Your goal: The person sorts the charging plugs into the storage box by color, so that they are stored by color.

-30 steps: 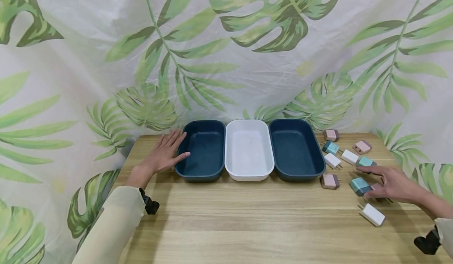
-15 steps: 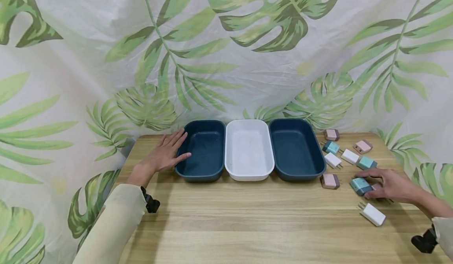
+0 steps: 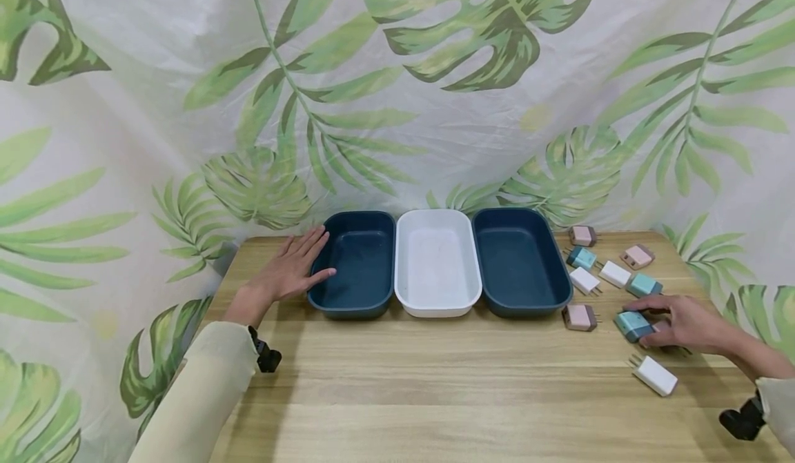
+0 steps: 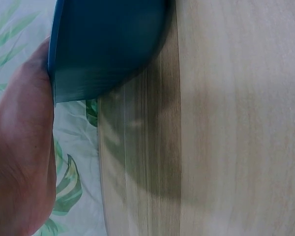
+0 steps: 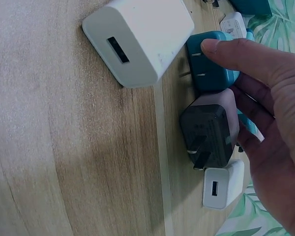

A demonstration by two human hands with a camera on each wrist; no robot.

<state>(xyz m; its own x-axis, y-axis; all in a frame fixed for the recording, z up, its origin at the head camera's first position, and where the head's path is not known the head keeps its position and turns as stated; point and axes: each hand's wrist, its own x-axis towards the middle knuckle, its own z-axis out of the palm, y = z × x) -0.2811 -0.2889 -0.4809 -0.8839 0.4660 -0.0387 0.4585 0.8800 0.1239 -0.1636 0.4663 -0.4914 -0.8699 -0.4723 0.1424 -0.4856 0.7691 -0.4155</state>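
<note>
My left hand [image 3: 286,273] rests with straight fingers on the left rim of a dark blue tray [image 3: 352,304]; in the left wrist view the thumb side lies along that tray's wall [image 4: 103,54]. At the right, my right hand [image 3: 689,321] pinches a teal plug-in charger [image 3: 632,326], thumb on its pronged end. In the right wrist view a pink and grey charger [image 5: 211,128] lies right beside the held teal charger [image 5: 204,61]; the hand hides most of it from the head camera. A white charger [image 3: 655,375] lies nearest the front.
A white tray [image 3: 437,304] and a second dark blue tray [image 3: 528,304] stand in a row beside the first. Several pink, teal and white chargers, among them a pink one [image 3: 579,318], lie between the right tray and the table's right edge. A leaf-print cloth [image 3: 397,104] hangs behind.
My right hand's forefinger has come down and back from near the farther teal charger to the nearer one, which stays in place. My left hand has hardly moved.
</note>
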